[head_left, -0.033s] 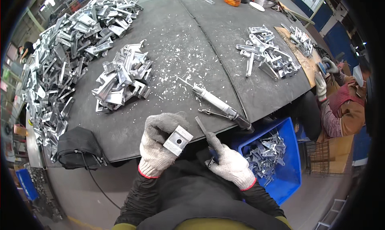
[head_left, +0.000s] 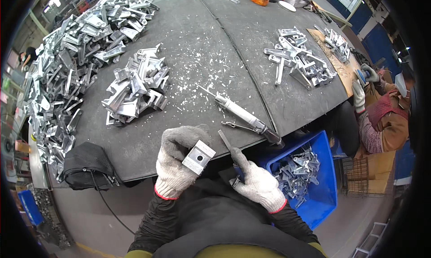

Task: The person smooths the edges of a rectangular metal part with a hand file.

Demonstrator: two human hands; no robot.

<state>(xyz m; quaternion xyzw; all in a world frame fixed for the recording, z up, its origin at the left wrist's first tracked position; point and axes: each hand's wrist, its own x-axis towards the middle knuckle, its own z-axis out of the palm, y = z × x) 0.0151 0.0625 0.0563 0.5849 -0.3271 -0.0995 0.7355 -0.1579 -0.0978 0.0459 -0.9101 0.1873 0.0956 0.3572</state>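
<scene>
Metal bracket [head_left: 199,157] clasped in curled, gloved left hand [head_left: 173,161] near tabletop [head_left: 179,15] edge, holed face up; flat-bladed hand tool [head_left: 224,140] gripped in closed right hand [head_left: 259,184], blade near bracket; cylindrical silver tool [head_left: 238,112] lying beyond, blue tub [head_left: 330,186] beside right hand.

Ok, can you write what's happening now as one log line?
left hand: holds metal piece | right hand: holds flat tool | table: white tool, metal piles | blue bin: metal parts inside

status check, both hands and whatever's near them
Left hand gripping metal part, hole facing camera. Right hand gripping flat-bladed tool, blade off the part. Silver rod-tipped tool lying on table beyond both hands.
</scene>
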